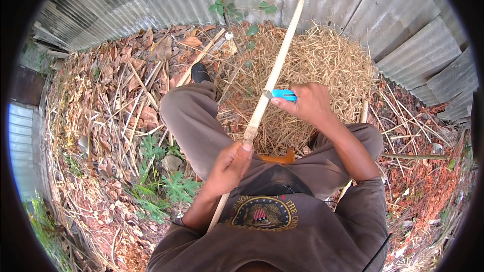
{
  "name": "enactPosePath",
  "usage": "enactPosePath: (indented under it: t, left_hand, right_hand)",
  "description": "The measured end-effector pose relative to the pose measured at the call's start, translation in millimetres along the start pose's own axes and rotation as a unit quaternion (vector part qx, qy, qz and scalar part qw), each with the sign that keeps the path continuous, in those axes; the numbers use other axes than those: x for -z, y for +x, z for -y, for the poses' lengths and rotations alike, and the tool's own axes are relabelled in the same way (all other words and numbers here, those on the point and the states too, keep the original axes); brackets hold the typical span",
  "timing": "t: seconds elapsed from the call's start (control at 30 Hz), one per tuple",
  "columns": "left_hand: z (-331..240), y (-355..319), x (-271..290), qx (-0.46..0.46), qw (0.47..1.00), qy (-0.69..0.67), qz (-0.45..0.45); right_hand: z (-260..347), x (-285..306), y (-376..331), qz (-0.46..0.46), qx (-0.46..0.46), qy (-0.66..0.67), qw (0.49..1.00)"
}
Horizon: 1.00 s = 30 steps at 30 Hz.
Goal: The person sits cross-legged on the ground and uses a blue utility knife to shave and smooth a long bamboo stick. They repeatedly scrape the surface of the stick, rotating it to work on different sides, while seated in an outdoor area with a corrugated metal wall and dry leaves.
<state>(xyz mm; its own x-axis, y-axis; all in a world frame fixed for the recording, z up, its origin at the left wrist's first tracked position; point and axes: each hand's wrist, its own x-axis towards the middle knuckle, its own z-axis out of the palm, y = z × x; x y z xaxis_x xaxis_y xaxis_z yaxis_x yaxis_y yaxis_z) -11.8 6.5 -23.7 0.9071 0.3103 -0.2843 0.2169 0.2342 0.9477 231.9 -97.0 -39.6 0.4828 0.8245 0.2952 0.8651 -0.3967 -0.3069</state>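
A long, pale strip of bamboo or wood (278,68) slants from under my left arm up toward the metal fence. My left hand (232,167) is closed round its lower part, thumb on top, just below a darker, rough node. My right hand (308,102) grips the blue handle of a small cutter knife (284,94). Its short grey blade meets the strip a little above my left hand. Whether the edge is biting into the strip, I cannot tell. An orange-brown curved piece (278,158) lies between my thighs, partly hidden by my clothes.
I sit with legs spread on leaf-strewn ground. A heap of dry straw (330,65) lies ahead. Corrugated metal sheets (166,0) fence the far side. Another pale strip (204,53) rests beyond my left foot. Green leafy plants (179,187) grow beside my left leg.
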Motion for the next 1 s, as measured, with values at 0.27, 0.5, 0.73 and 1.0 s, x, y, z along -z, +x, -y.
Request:
enactPosePath:
  t: [0.27,0.5,0.73,1.0]
  left_hand:
    - [-10.3,-4.6,2.1,0.048,0.997,-0.056,0.007]
    - [-14.0,-4.1,-4.0,0.033,0.998,-0.050,0.014]
    - [-10.1,-27.6,-10.8,0.089,0.991,-0.086,0.053]
    - [-17.0,-24.0,-7.7,0.078,0.988,-0.120,0.055]
  right_hand:
    - [26.5,-5.4,-15.5,0.028,0.072,0.050,0.996]
    - [0.8,-11.5,-2.1,-0.063,0.110,0.015,0.992]
    - [-70.5,6.2,26.8,0.023,-0.173,-0.049,0.983]
    - [-30.8,4.7,3.8,0.018,-0.024,-0.013,0.999]
